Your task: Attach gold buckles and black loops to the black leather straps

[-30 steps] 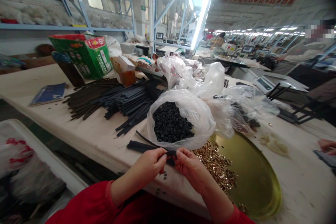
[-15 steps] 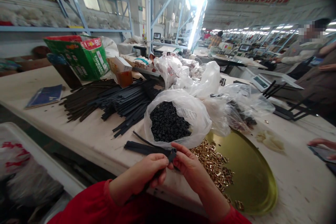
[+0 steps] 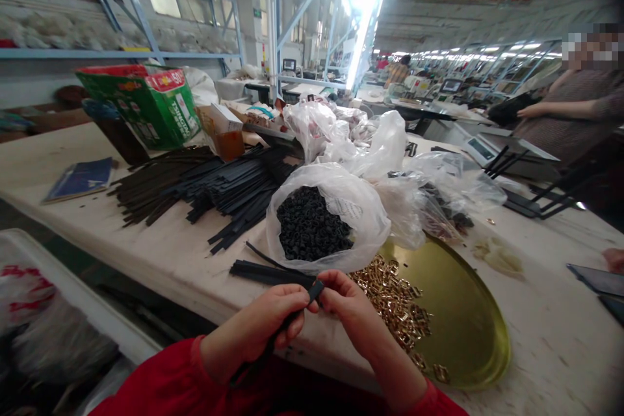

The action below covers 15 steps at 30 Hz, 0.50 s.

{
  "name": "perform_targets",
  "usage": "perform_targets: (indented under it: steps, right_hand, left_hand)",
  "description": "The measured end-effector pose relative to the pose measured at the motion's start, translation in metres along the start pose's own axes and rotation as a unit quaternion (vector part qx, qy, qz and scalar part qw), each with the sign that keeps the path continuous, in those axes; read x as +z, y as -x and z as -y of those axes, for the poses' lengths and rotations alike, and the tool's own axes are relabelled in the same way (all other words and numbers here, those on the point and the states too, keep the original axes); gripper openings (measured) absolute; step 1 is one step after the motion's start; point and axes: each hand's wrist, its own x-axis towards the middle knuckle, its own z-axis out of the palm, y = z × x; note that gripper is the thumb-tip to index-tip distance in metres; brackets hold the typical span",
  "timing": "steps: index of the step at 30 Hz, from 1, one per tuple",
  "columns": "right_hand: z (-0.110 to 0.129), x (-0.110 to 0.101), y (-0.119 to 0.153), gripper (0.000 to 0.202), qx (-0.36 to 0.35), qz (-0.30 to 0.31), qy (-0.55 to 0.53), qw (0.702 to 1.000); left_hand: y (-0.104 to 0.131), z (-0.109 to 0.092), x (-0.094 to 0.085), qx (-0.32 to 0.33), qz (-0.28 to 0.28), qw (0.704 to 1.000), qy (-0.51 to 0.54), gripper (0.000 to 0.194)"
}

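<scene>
A dark strap (image 3: 266, 354) runs through my left hand (image 3: 277, 318), whose thumb and fingers are closed on it. The fingertips of my right hand (image 3: 344, 299) pinch the strap's upper end, close beside the left thumb. Just beyond the hands lie more dark straps (image 3: 258, 273) near the table edge. Behind them an open plastic bag (image 3: 370, 221) holds many small black loops (image 3: 312, 224). Gold buckles (image 3: 394, 302) are heaped on the left part of a round gold tray (image 3: 468, 325), right of my right hand.
Piles of dark strips (image 3: 229, 182) spread at the left, before a green carton (image 3: 146, 107) and a blue booklet (image 3: 80, 179). Clear bags (image 3: 385, 143) sit farther back. A white bin (image 3: 73, 286) stands lower left. At the right are a tablet (image 3: 597, 279) and a person (image 3: 575, 104).
My right fingers have curled in and closed around the strap end, and more of the strap shows below my left hand. At the right, one person has left view; another's hand has drawn back from the tablet.
</scene>
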Motion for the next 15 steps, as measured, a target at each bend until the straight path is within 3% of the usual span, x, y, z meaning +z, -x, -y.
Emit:
perform_targets:
  steps: [2, 6, 10, 15]
  right_hand:
    - [-0.0009, 0.0015, -0.0007, 0.031, 0.000, -0.035, -0.034, 0.999]
    - [-0.0024, 0.0071, 0.0024, 0.034, 0.003, -0.021, -0.044, 0.999]
    - [-0.0054, 0.0093, 0.0050, 0.030, -0.015, -0.025, -0.049, 0.998]
    - [-0.0082, 0.0066, 0.0002, 0.021, -0.027, -0.047, -0.019, 0.998]
  left_hand:
    - [-0.0004, 0.0023, 0.0003, -0.001, 0.016, 1.000, 0.014, 0.029]
    - [-0.0029, 0.0054, -0.0004, -0.036, 0.053, 0.994, 0.093, 0.024]
    - [-0.0033, 0.0050, -0.0002, -0.055, 0.037, 0.990, 0.123, 0.019]
    - [-0.0036, 0.0107, 0.0027, -0.017, 0.017, 0.997, 0.071, 0.024]
